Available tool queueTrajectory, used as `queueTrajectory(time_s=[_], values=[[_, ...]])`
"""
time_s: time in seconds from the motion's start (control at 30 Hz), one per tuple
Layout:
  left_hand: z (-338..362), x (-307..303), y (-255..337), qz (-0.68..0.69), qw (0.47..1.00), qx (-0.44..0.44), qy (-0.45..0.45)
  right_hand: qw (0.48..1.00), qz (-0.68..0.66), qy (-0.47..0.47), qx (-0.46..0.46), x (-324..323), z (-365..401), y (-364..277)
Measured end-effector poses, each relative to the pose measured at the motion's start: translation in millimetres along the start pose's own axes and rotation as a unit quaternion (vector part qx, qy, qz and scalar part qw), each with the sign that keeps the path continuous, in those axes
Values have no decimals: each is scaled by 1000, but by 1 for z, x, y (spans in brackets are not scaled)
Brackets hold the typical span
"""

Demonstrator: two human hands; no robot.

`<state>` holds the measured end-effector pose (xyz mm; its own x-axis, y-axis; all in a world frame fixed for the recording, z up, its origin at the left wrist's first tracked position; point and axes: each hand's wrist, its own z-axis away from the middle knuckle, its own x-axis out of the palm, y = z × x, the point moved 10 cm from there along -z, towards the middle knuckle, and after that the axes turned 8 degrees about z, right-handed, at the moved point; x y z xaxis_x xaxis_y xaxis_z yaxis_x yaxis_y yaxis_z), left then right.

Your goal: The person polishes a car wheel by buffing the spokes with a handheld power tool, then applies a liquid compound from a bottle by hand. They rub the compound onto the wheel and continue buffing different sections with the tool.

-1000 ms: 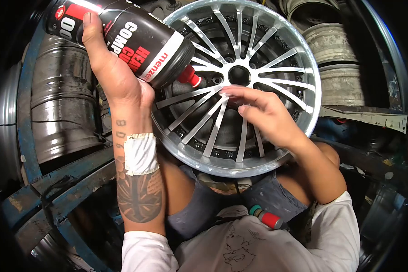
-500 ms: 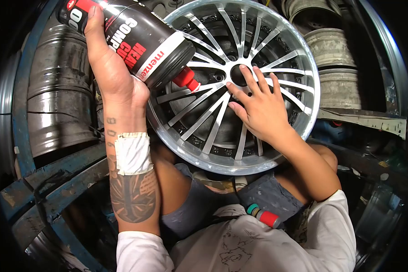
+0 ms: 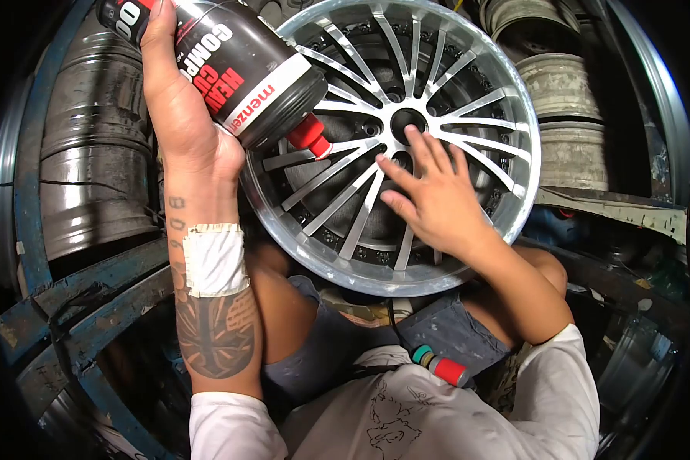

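Note:
My left hand [image 3: 180,119] is wrapped round a large black bottle of compound [image 3: 241,65] with red and white lettering, tipped with its red nozzle [image 3: 311,138] pointing down. The nozzle overlaps the left-hand spokes of a multi-spoke alloy wheel [image 3: 360,216], which leans in front of my legs. My right hand [image 3: 445,195] has its fingers spread over the spokes just below the wheel's centre hole. A white pad is taped to my left forearm.
Stacked wheel barrels [image 3: 96,157] stand on the left, behind a blue metal frame [image 3: 100,277]. More dull wheels [image 3: 571,138] are stacked at right above a pale ledge [image 3: 613,211]. A red-and-green cylindrical object [image 3: 446,370] lies against my shirt.
My right hand has drawn back slightly down from the wheel's hub. My left hand and the bottle have shifted a little to the left, the nozzle now slightly lower.

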<state>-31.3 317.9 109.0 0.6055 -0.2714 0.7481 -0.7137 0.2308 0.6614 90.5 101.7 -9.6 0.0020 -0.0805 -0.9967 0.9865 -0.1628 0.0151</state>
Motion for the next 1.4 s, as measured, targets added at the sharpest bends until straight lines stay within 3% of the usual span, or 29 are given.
queueTrajectory(time_s=[0.13,0.3,0.43,0.57,0.73,0.87,1.0,1.13,1.23,1.33,1.4], values=[[3,2,-1,-33,999,15,36,997,-53,5,-60,0,9,-40],[5,11,-3,29,999,-16,-14,999,-2,40,-18,-13,-3,-16],[-9,-12,-11,-5,999,-20,31,997,-12,52,-59,-14,0,-43],[-11,-8,-18,-1,999,-39,-9,994,77,80,3,-19,-14,-10],[-10,-17,-16,-27,999,-36,22,997,5,47,-60,-14,2,-40],[-24,-42,-16,-55,996,-40,59,997,40,71,9,-18,-7,-8],[-29,-43,-16,-66,996,-42,46,996,-38,17,-75,-7,8,-50],[-30,-43,-23,-54,996,-73,24,998,36,45,0,-8,1,-13],[-37,-56,-17,-44,997,-42,43,998,12,54,5,-13,-2,-10],[-38,-69,-11,-71,989,-20,125,998,-56,-10,-35,4,8,-26],[-35,-77,-9,-68,983,-18,172,999,13,-31,3,5,1,-3]])
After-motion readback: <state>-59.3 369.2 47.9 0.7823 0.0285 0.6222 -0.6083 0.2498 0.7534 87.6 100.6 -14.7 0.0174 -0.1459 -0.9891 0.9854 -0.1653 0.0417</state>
